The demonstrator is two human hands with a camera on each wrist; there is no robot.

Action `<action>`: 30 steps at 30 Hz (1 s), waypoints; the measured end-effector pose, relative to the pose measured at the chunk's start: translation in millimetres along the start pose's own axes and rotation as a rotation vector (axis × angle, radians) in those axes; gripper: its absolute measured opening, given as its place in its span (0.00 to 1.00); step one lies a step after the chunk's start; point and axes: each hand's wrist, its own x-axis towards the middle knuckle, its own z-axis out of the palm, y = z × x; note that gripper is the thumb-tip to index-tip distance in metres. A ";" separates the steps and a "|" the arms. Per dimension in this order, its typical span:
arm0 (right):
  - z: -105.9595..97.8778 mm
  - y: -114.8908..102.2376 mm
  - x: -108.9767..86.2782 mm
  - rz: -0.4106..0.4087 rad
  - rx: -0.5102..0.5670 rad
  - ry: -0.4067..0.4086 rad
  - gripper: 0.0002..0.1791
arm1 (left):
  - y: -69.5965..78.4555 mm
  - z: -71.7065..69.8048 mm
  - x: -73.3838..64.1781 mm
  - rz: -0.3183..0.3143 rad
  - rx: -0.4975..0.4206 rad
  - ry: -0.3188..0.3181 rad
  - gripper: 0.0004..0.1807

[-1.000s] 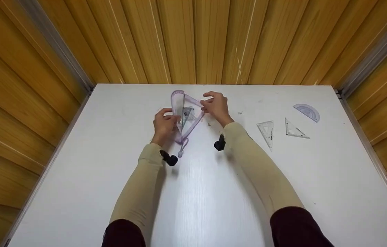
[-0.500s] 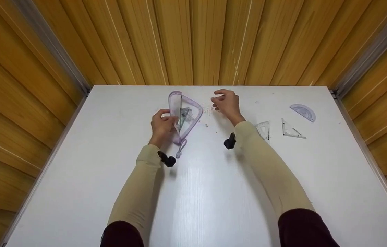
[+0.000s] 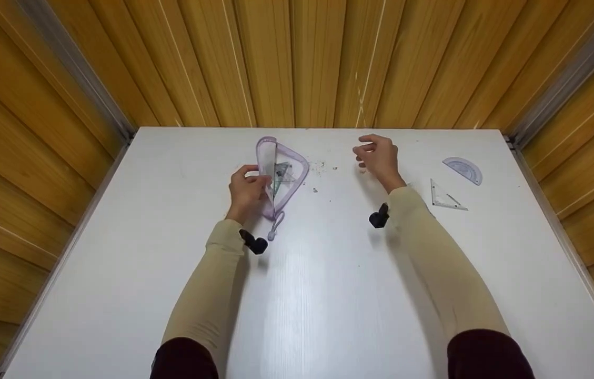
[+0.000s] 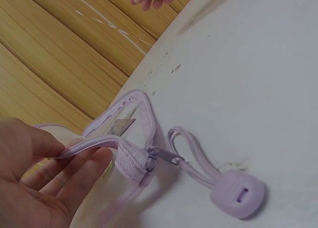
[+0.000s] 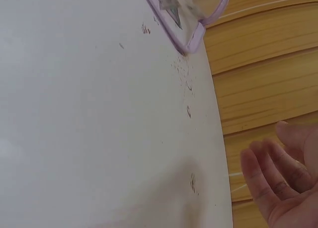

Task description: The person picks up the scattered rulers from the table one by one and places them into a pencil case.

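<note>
1. Lilac trim edges the pouch point(image 3: 267, 162), which is clear or whitish between; it lies just to the right of the left hand point(image 3: 245, 193), its mouth gaping toward the right hand point(image 3: 379, 159).
2. The left hand pinches the rim point(image 4: 89, 146) between thumb and fingers; some of those fingers are behind the rim, and the left wrist view cuts off the rest of the hand.
3. Inside, to the right of the left fingertips, sit see-through pieces point(image 3: 284, 172) with dark marks. They overlap and are partly covered, so their number and shapes cannot be told.
4. On the wrist side of the left hand, a looped cord point(image 4: 191, 153) runs from the zip to a toggle point(image 4: 238, 194) on the table point(image 3: 323, 273).
5. The right hand is free and relaxed, fingers loosely bent, well apart from the pouch. The right wrist view crops it at the edge; the left wrist view catches only its fingertips.
6. Crumbs point(image 3: 319, 167) are scattered between the hands, too small to identify.
7. To the right hand's right lie a set square point(image 3: 447, 198) and, just beyond it, a protractor point(image 3: 463, 171); their markings are unreadable. The right sleeve point(image 3: 436, 258) hides the table beneath it.
</note>
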 end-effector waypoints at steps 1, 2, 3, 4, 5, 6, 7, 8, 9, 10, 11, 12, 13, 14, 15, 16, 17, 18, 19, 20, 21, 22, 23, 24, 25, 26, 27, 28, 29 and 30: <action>-4.1 1.9 -0.2 0.004 -0.005 0.002 0.19 | 0.3 0.0 -0.2 -0.002 0.005 0.002 0.20; -8.1 3.8 -0.3 0.007 -0.009 0.006 0.19 | 0.3 -0.1 -0.2 -0.004 0.011 0.004 0.20; -11.9 5.5 -0.5 0.009 -0.013 0.011 0.19 | 0.4 -0.1 -0.2 -0.006 0.013 0.004 0.20; -15.7 7.2 -0.8 0.009 -0.016 0.016 0.19 | 0.4 -0.2 -0.2 -0.008 0.015 0.004 0.20; -19.4 8.6 -1.2 0.010 -0.022 0.020 0.19 | 0.4 -0.5 0.0 -0.009 0.015 0.006 0.20; -22.9 9.7 -2.0 0.005 -0.031 0.024 0.20 | 0.3 -0.7 0.2 -0.011 0.016 0.006 0.20; -26.3 10.9 -2.6 0.001 -0.040 0.028 0.20 | 0.4 -0.9 0.1 -0.012 0.014 0.006 0.20; -29.5 12.0 -3.3 0.002 -0.047 0.031 0.20 | 0.3 -1.0 0.5 -0.015 0.012 0.003 0.20; -32.6 13.0 -4.1 0.005 -0.058 0.033 0.20 | 0.3 -1.1 0.5 -0.016 0.009 0.001 0.20; -35.6 13.9 -5.0 0.010 -0.066 0.034 0.20 | 0.2 -1.2 0.7 -0.017 0.009 -0.001 0.20; -38.5 14.8 -6.1 0.017 -0.071 0.034 0.21 | 0.4 -1.2 0.6 -0.017 0.009 -0.002 0.20; -41.2 15.7 -7.2 0.021 -0.075 0.033 0.21 | 0.5 -1.2 0.5 -0.018 0.010 -0.003 0.20; -43.8 16.5 -8.7 0.029 -0.078 0.031 0.21 | 0.7 -1.2 0.3 -0.018 0.010 -0.003 0.20; -46.3 17.4 -10.1 0.035 -0.083 0.029 0.22 | 0.5 -1.2 0.5 -0.019 0.014 -0.003 0.20; -48.5 18.4 -11.4 0.039 -0.086 0.026 0.22 | 0.5 -1.2 0.4 -0.017 0.015 -0.001 0.20; -50.9 19.2 -12.8 0.042 -0.086 0.026 0.23 | 0.8 -1.2 0.4 -0.014 0.016 0.001 0.20; -53.1 20.0 -14.3 0.042 -0.091 0.027 0.23 | 0.9 -1.3 0.2 -0.012 0.017 0.002 0.20; -55.1 20.8 -15.6 0.041 -0.099 0.028 0.23 | 0.7 -1.3 0.4 -0.011 0.018 0.001 0.20; -56.9 21.6 -16.8 0.039 -0.107 0.031 0.23 | 0.3 -1.5 0.7 -0.010 0.019 0.001 0.20; -58.7 22.7 -17.8 0.036 -0.114 0.033 0.23 | -0.3 -1.6 1.1 -0.011 0.022 -0.001 0.20; -60.3 23.6 -18.9 0.035 -0.119 0.035 0.23 | -0.6 -1.8 1.1 -0.010 0.022 0.000 0.20; -61.8 24.3 -20.0 0.037 -0.127 0.036 0.24 | -1.2 -2.0 1.3 -0.013 0.023 -0.001 0.20; -63.3 25.1 -21.3 0.041 -0.135 0.035 0.24 | -1.7 -2.2 1.3 -0.016 0.024 -0.003 0.20; -64.9 25.9 -22.7 0.045 -0.137 0.032 0.25 | -2.2 -2.4 1.4 -0.016 0.017 -0.004 0.20; -66.4 26.7 -24.1 0.049 -0.141 0.029 0.26 | -2.5 -2.5 1.4 -0.017 0.011 -0.005 0.20; -67.9 27.4 -25.6 0.056 -0.146 0.025 0.27 | -2.5 -2.7 1.3 -0.016 0.006 -0.005 0.20; -69.5 28.1 -27.2 0.059 -0.151 0.023 0.28 | -2.5 -2.7 1.2 -0.015 -0.002 -0.006 0.19; -71.1 28.7 -28.8 0.062 -0.157 0.022 0.29 | -2.4 -2.6 1.2 -0.014 -0.009 -0.008 0.19; -72.8 29.6 -30.6 0.062 -0.163 0.021 0.30 | -2.1 -2.6 1.0 -0.011 -0.013 -0.010 0.19; -74.6 30.4 -32.0 0.060 -0.170 0.021 0.31 | -1.8 -2.4 0.8 -0.010 -0.016 -0.011 0.19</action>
